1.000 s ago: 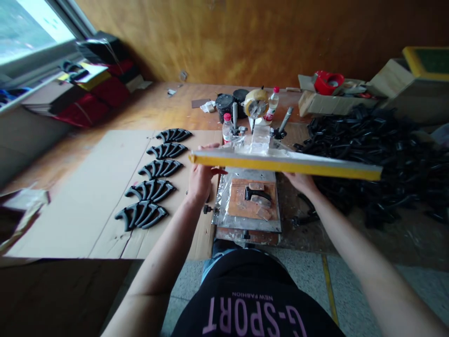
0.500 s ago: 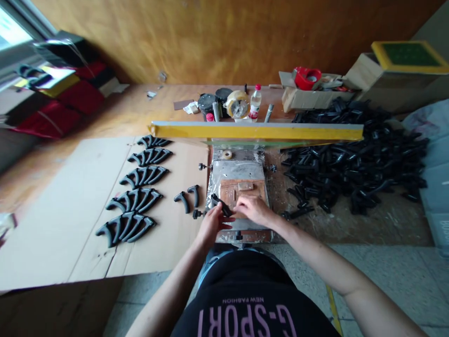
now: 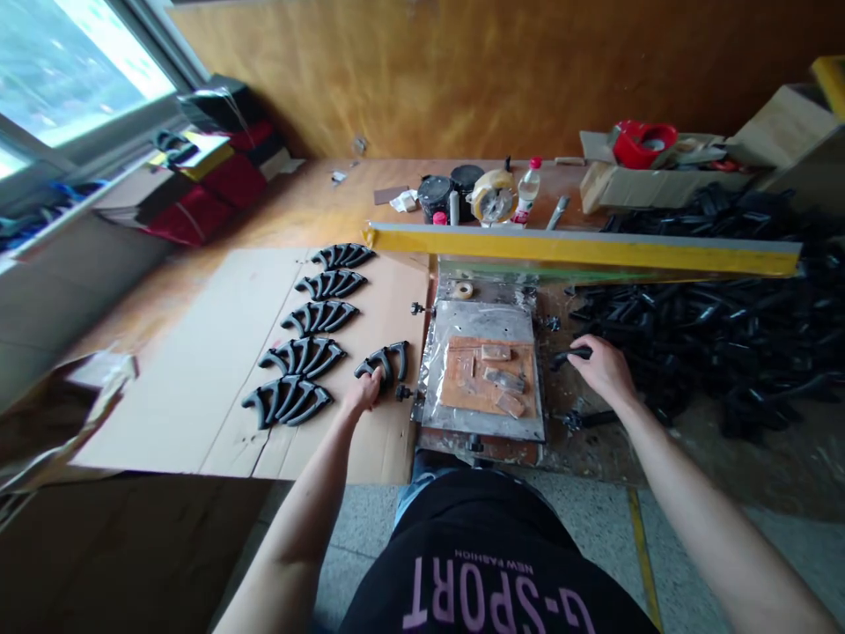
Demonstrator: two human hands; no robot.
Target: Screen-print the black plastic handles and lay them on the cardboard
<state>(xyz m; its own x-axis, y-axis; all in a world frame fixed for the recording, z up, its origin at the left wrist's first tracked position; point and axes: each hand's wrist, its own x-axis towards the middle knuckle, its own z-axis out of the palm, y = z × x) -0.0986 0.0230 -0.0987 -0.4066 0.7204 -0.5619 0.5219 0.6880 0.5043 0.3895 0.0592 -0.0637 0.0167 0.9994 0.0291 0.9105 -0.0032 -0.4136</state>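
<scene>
cardboard sheet [image 3: 165, 352] left of metal print bed [image 3: 481, 319] | yellow-framed screen [image 3: 581, 246] raised beyond bed | black handle pile [image 3: 726, 326] at right | left hand [image 3: 364, 392] closed on curved handle set [image 3: 386, 361], beside five laid sets [image 3: 304, 357] | right hand [image 3: 598, 365] closed on loose handle [image 3: 566, 355] at pile's edge

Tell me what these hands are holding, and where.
The right hand holds a black curved piece by one end; the left hand touches the end of another black piece on the cardboard, grip unclear.
</scene>
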